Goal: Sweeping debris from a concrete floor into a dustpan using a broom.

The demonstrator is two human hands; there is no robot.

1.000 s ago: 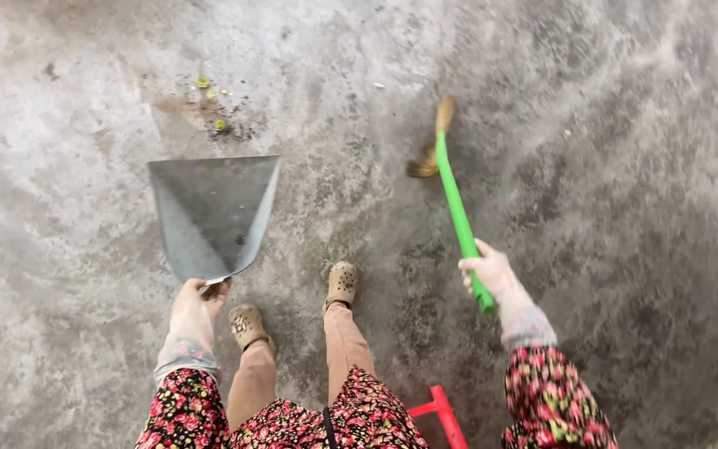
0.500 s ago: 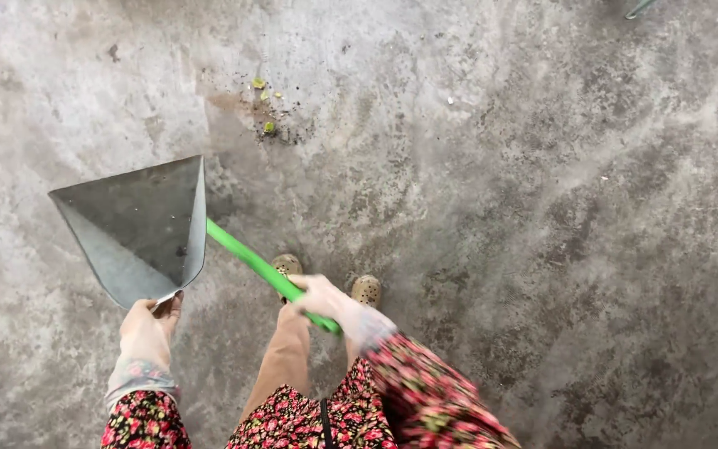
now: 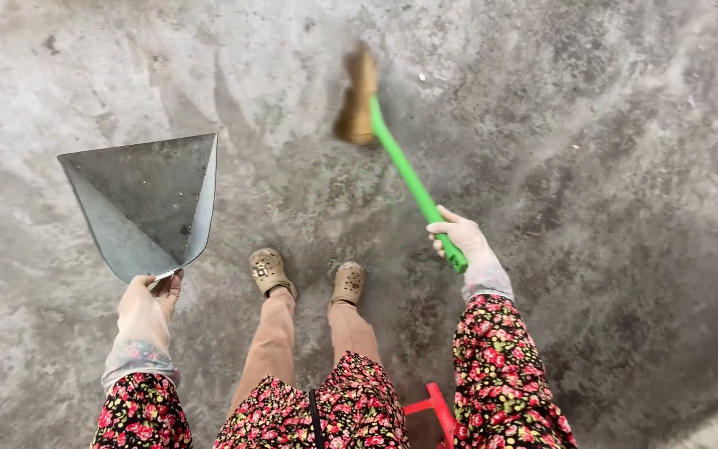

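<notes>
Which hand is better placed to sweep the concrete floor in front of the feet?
Right. The right hand grips the green broom, its bristles out ahead over the floor. The left hand holds only the metal dustpan, raised at the side.

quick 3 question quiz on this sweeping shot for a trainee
1. True or false: the left hand holds the metal dustpan.
2. What colour is the handle of the broom in the right hand?
3. The broom head lies: A) inside the dustpan, B) ahead of the feet on the concrete floor, C) behind the person.

Key: 1 true. 2 green. 3 B.
</notes>
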